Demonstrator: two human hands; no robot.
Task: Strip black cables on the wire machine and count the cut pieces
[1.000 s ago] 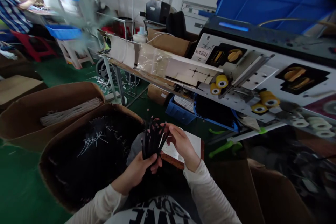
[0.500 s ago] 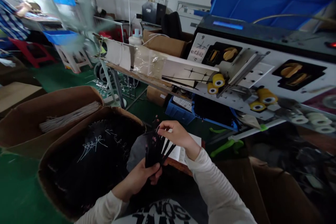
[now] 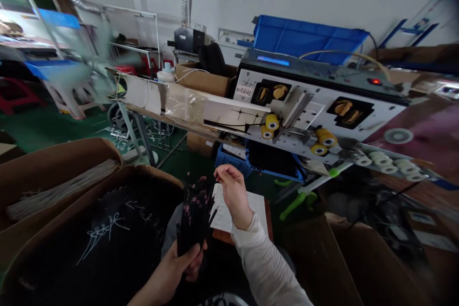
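My left hand point(image 3: 181, 264) is wrapped round the lower part of a bundle of black wires point(image 3: 195, 217). The wires stand roughly upright, and pinkish, copper-like tips show at their upper ends. A few fan out to the right. Just right of the bundle's top is my right hand point(image 3: 234, 193), its fingertips pinched together; whatever is between them is too small to make out. Behind the hands lies a white printed sheet point(image 3: 256, 205) on a brown board point(image 3: 268, 222).
To the left, a large carton point(image 3: 172, 177) holds black wires tied with white strands; another carton point(image 3: 89, 146) holds white wires. Ahead stands a wire-processing machine point(image 3: 308, 112) with yellow rollers point(image 3: 271, 122). Below it sits a blue bin point(image 3: 229, 160). An open cardboard box point(image 3: 322, 253) is at right.
The view has turned to the right. My right hand has come away from the wire tips to the bundle's right side. My left hand still grips the bundle.
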